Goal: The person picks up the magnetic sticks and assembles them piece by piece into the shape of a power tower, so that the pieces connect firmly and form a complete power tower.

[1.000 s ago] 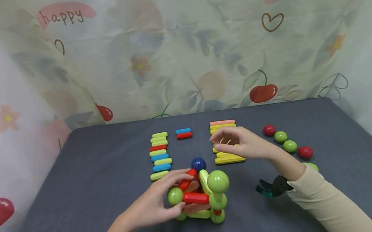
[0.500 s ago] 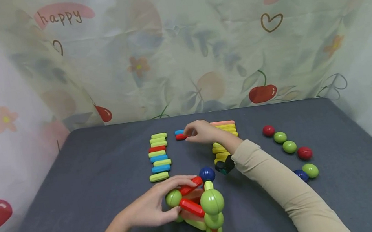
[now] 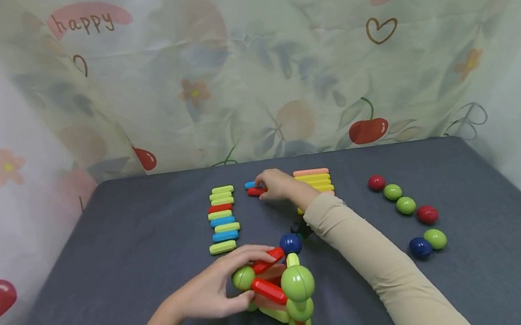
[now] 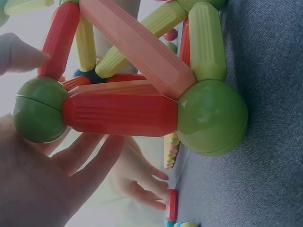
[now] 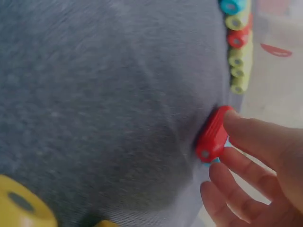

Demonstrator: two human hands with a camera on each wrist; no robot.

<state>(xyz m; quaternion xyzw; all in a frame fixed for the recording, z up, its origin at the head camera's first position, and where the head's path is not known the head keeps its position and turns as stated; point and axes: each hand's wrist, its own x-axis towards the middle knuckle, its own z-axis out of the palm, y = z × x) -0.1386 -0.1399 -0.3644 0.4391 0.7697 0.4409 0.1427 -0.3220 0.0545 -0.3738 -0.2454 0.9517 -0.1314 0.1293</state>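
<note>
My left hand (image 3: 220, 285) grips the left corner of a frame built of magnetic sticks and balls, its thumb and fingers around a green ball (image 4: 41, 109) and red sticks (image 3: 268, 291). A dark blue ball (image 3: 291, 243) tops the frame's far corner, while green balls (image 3: 297, 283) are stacked at the near right corner. At the back, my right hand (image 3: 278, 186) has thumb and index finger at a loose red stick (image 5: 214, 135), pinching it low over the table. Behind that lies a blue stick (image 3: 250, 185), partly hidden by the fingers.
A column of green, red and blue sticks (image 3: 223, 221) lies left of centre. Yellow and pink sticks (image 3: 313, 178) lie right of centre, partly behind the right forearm. Loose red, green and blue balls (image 3: 406, 205) run down the table's right side. A patterned curtain (image 3: 248, 75) hangs behind.
My right hand has moved left from over the yellow sticks to the red stick, and its fingers have closed in. The frame has turned slightly in my left hand, its right corner coming nearer.
</note>
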